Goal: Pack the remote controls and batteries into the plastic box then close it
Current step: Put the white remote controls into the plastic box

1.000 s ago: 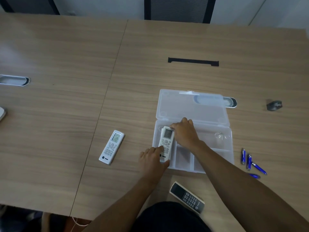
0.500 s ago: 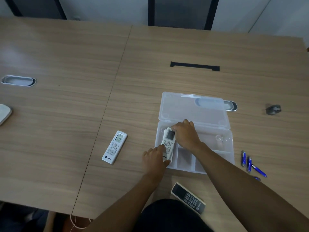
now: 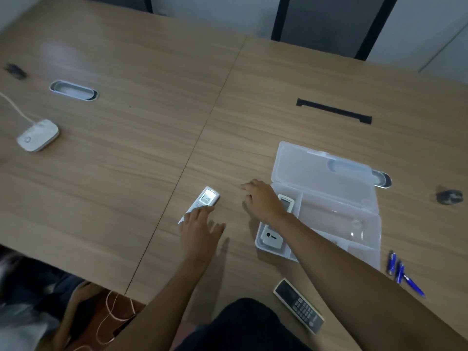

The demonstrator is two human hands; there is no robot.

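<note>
Left hand [image 3: 200, 230] on white remote [image 3: 205, 200], fingers spread.

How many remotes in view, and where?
3. One white remote in the box's left compartment, under the right arm; one white remote on the table under the left hand; one dark remote near the table's edge.

We see the open plastic box [image 3: 326, 211] on the table [image 3: 126, 160], one remote [image 3: 272, 235] lying in its left compartment. A second remote [image 3: 202, 202] lies left of it, a third [image 3: 298, 305] in front, and the batteries [image 3: 401, 271] to its right.
</note>
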